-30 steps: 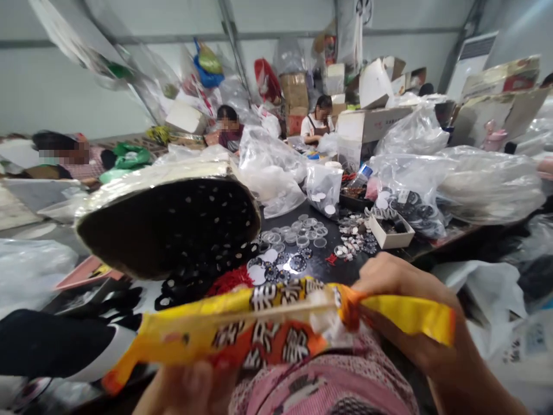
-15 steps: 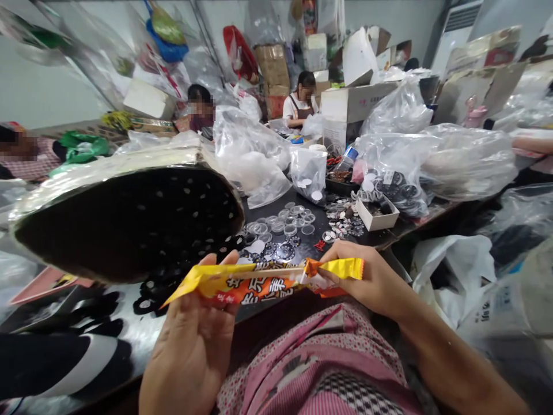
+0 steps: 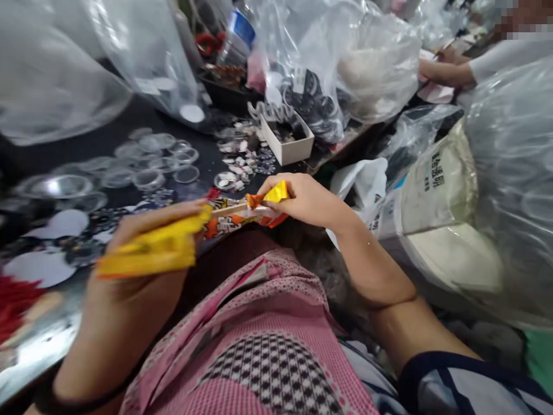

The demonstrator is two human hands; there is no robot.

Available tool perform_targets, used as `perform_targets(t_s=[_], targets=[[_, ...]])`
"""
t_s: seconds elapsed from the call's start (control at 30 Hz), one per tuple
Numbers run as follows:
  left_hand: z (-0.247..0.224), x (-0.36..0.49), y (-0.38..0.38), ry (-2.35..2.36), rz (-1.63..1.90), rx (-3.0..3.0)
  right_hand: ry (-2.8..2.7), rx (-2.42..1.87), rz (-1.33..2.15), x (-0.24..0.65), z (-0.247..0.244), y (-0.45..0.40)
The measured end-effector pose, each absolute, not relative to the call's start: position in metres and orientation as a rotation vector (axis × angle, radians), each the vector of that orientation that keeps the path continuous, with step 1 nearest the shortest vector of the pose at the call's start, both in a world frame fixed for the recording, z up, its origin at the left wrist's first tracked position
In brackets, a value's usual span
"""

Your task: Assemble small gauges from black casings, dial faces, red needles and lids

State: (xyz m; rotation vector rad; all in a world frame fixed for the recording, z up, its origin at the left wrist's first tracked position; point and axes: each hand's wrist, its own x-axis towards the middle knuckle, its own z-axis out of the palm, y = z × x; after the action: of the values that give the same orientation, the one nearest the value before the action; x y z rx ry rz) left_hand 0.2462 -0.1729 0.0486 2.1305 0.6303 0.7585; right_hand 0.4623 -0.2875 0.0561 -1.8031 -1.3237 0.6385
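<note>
A yellow and orange snack packet (image 3: 231, 222) with printed characters stretches between my two hands, above my lap. My right hand (image 3: 309, 199) pinches its twisted far end, where a short yellow tip sticks out. The other end lies in my left hand (image 3: 133, 294), whose fingers are partly hidden behind a folded yellow flap and blurred by motion. A pale strip runs along the packet's upper side; whether it is a seam or a stick I cannot make out. The pink checked apron (image 3: 259, 323) is just below.
Clear plastic rings (image 3: 151, 167) and white discs (image 3: 64, 225) litter the dark table. Behind my right hand stand a small white box (image 3: 287, 141) and a plastic bag of black parts (image 3: 311, 98). Large sacks (image 3: 449, 202) crowd the right side. Another person's arm (image 3: 449, 72) is at upper right.
My view has swung right and down. My left hand has gone from flat under the packet to curled round its end, and the yellow flap now stands out toward me. My right hand keeps its pinch.
</note>
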Motion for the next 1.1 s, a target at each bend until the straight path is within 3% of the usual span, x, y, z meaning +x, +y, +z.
perform_targets(t_s=[0.13, 0.3, 0.53, 0.77, 1.1], targets=[[0.003, 0.274, -0.175, 0.375, 0.473, 2.223, -0.908, -1.83, 0.964, 0.485, 0.01, -0.309], [-0.044, 0.299, -0.175, 0.411, 0.188, 2.06, -0.672, -1.8, 1.176, 0.496, -0.048, -0.331], [-0.069, 0.309, -0.166, 0.502, 0.021, 2.02, -0.674, -1.761, 1.073, 0.502, -0.079, -0.33], [-0.106, 0.328, -0.181, 0.659, -0.159, 2.05, -0.761, -1.602, 1.222, 0.499, -0.105, -0.342], [-0.131, 0.355, -0.224, 0.55, -0.051, 2.163, -0.757, -1.771, 1.055, 0.483, -0.124, -0.346]])
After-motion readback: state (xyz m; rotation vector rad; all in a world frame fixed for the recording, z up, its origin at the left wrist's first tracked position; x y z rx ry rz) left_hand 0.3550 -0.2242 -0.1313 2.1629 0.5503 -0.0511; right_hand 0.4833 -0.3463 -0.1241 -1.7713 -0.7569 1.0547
